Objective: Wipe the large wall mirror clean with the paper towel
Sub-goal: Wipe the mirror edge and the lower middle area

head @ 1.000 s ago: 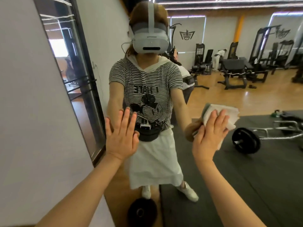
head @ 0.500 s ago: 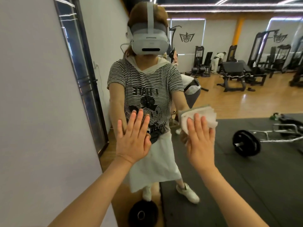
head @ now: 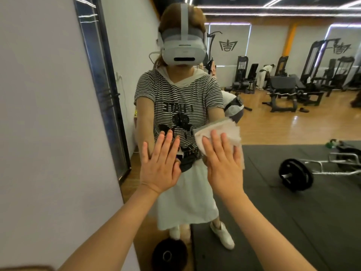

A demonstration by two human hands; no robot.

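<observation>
Right hand [head: 222, 165]: fingers straight, pressing paper towel [head: 224, 132] flat on wall mirror [head: 293, 124].
Left hand [head: 160, 165]: wide, flat on glass just beside.
Reflected: barbell [head: 297, 175], weight plate [head: 169, 255].

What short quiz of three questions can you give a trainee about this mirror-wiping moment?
1. True or false: the right hand presses the folded white paper towel flat against the large wall mirror.
2. Which hand touches the glass with nothing under it?
A. left hand
B. right hand
C. neither
3. Fill in: the black round weight plate on the barbell is seen reflected on the ____ side of the person.

Key
1. True; the fingers are straight, without any curled grip.
2. A
3. right
</observation>
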